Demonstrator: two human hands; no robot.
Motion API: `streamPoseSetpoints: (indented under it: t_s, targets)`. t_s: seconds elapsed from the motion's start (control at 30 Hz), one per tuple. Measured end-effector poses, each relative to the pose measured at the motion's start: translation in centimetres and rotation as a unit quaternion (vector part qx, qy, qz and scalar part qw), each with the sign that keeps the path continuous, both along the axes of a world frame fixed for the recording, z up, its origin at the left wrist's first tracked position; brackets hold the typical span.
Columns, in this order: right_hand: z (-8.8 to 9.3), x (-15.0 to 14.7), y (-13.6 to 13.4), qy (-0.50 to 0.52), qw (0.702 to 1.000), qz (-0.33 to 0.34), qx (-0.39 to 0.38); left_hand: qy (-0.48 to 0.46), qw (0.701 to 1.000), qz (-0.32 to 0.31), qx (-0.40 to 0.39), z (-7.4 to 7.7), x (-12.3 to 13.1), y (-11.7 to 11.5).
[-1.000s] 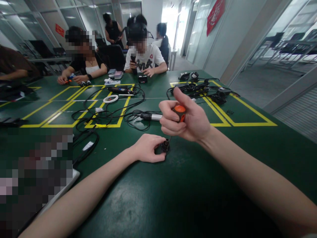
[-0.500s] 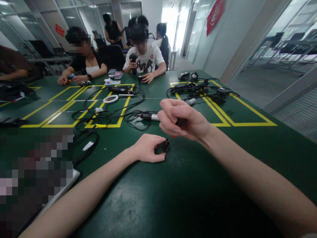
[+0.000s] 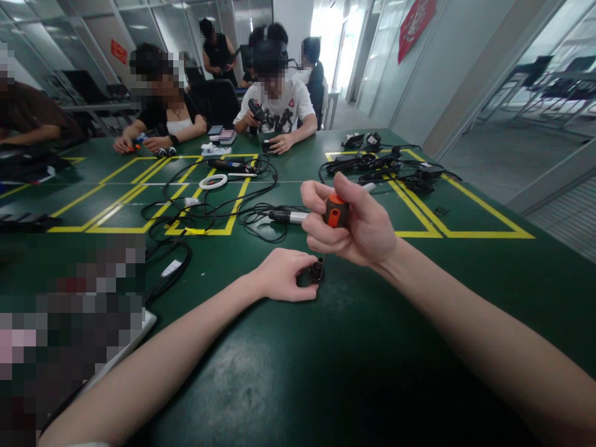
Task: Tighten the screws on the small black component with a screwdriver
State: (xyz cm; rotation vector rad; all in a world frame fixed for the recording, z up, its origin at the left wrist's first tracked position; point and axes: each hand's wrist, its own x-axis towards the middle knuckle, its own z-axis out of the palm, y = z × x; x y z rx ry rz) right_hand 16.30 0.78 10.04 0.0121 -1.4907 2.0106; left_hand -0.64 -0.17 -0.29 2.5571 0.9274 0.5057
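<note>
My left hand (image 3: 289, 275) holds a small black round part (image 3: 316, 270) between thumb and fingers, down on the green table (image 3: 261, 366). Above and to the right of it, my right hand (image 3: 356, 220) grips a screwdriver (image 3: 336, 211) by its orange and black handle. The thin shaft points down to the black part; my fingers partly hide it, and I cannot make out where the tip touches.
Black cables (image 3: 209, 202) and a white ring (image 3: 213, 181) lie beyond my left hand. A silver and black tool (image 3: 288, 216) is behind my hands. More cables (image 3: 363, 164) lie at the back right. People (image 3: 274, 105) sit across the table.
My right hand has turned and its fingers have shifted on the screwdriver, so the orange and black handle now shows. My left hand keeps its hold on the black part.
</note>
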Motion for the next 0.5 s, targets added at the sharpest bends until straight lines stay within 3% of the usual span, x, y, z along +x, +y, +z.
streamPoseSetpoints:
  t_s: [0.23,0.5]
  targets:
    - [0.08,-0.09,0.21,-0.016,0.999,-0.017,0.022,0.004,1.000,0.001,0.004,-0.03,0.05,0.00]
    - [0.00,-0.23,-0.27,-0.001,0.999,0.051,0.010,0.005,1.000,0.003,0.015,-0.20,-0.05,0.05]
